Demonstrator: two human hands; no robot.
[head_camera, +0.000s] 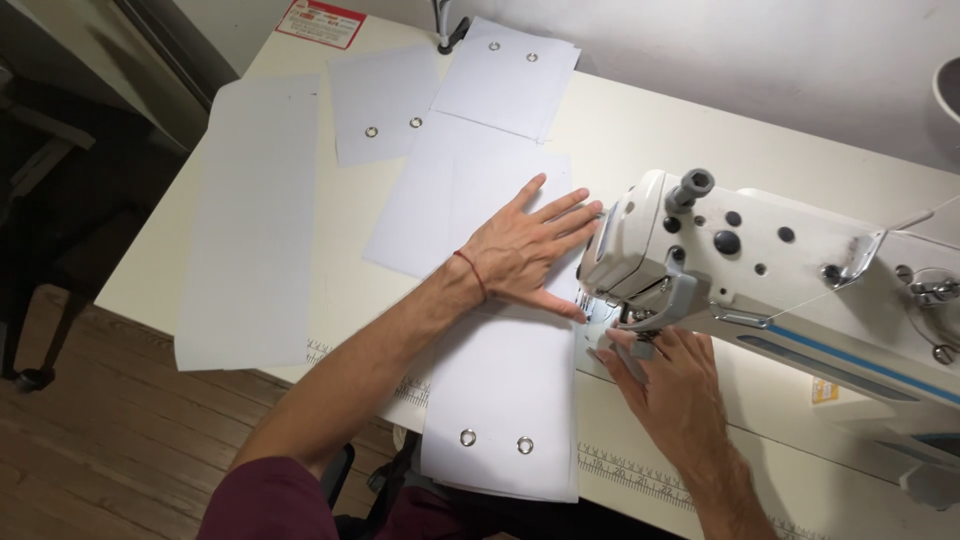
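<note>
Pressing flat, my left hand (525, 250) lies with fingers spread wide on the white fabric panel (500, 400), which runs along the bench (640, 130) beside the sewing machine (770, 260). My right hand (675, 375) rests at the presser foot (625, 322), fingers close together; I cannot tell whether they pinch the edge. I judge the panel light, limp and prone to sliding; hold it by flat palm pressure, clear of its two metal eyelets (495, 441). Further panels lie behind. Wooden floor (90, 450) lies left of the bench.

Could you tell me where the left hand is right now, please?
In the head view, the left hand lies flat on the white fabric panel, just left of the sewing machine head.
</note>
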